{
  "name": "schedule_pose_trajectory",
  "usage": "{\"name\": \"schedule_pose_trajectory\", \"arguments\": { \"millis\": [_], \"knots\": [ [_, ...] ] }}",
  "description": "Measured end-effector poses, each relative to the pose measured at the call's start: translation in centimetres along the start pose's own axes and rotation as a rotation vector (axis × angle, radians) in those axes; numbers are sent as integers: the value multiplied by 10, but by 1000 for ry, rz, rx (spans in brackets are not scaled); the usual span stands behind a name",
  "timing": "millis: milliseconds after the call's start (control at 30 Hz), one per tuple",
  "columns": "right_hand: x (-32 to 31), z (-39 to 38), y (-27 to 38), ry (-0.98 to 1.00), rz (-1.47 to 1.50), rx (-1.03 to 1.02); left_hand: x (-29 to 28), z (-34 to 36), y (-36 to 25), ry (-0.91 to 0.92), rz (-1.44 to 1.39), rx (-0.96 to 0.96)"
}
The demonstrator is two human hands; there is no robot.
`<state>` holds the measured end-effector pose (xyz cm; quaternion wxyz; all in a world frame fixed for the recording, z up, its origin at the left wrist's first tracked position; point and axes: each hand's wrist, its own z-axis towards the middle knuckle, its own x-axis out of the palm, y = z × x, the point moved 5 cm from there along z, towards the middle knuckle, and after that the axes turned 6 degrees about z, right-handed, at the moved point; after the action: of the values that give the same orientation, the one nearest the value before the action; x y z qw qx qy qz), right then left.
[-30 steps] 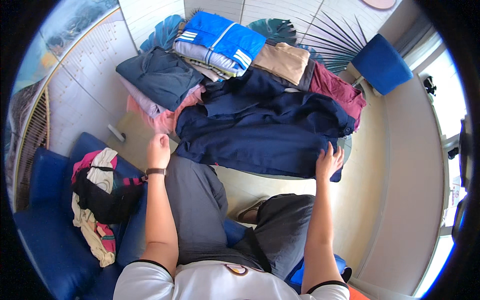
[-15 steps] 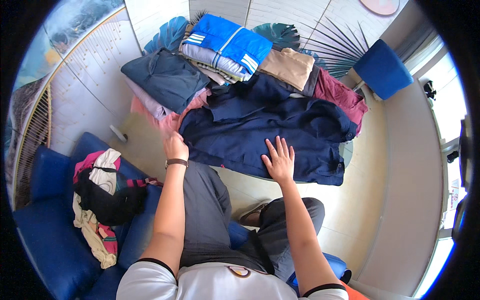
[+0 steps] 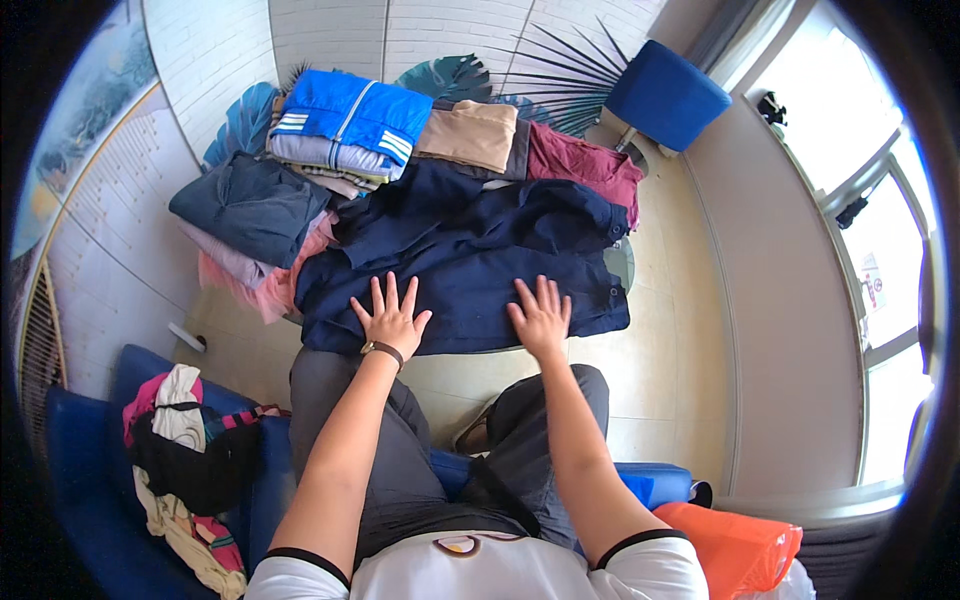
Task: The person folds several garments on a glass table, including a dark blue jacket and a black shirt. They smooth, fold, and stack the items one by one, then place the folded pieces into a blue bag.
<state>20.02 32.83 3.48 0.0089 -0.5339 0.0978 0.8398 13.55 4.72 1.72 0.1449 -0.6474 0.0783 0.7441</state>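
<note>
A dark navy garment (image 3: 460,260) with buttons along its right end lies spread over the table in front of my knees. My left hand (image 3: 392,325) rests flat on its near left part, fingers spread. Farther right, my right hand (image 3: 540,318) presses flat on the same cloth near its front edge, fingers apart. Neither hand grips anything. The garment's upper part is rumpled toward the folded piles behind it, and which kind of garment it is I cannot tell for certain.
Behind the navy cloth stand a folded blue jacket (image 3: 350,120), beige trousers (image 3: 468,135) and a maroon garment (image 3: 585,168). Dark grey clothes (image 3: 250,205) lie left, over pink fabric (image 3: 283,290). Loose clothes (image 3: 190,450) heap on the blue sofa. An orange bag (image 3: 735,545) sits right.
My left hand has let go of the cloth's left edge and moved right, opening flat on it. My right hand stays flat on the garment. The view has shifted.
</note>
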Motion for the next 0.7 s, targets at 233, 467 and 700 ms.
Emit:
{"name": "schedule_pose_trajectory", "arguments": {
  "millis": [233, 467, 700],
  "knots": [
    [-22, -11, -111, 154, -4, 398, -2, -3, -3, 31, 8, -7],
    [-16, -17, -109, 205, -4, 416, -3, -11, -1, 109, -25, -3],
    [-21, -32, -105, 194, 39, 424, -7, -24, 1, 123, -54, 4]
  ]
}}
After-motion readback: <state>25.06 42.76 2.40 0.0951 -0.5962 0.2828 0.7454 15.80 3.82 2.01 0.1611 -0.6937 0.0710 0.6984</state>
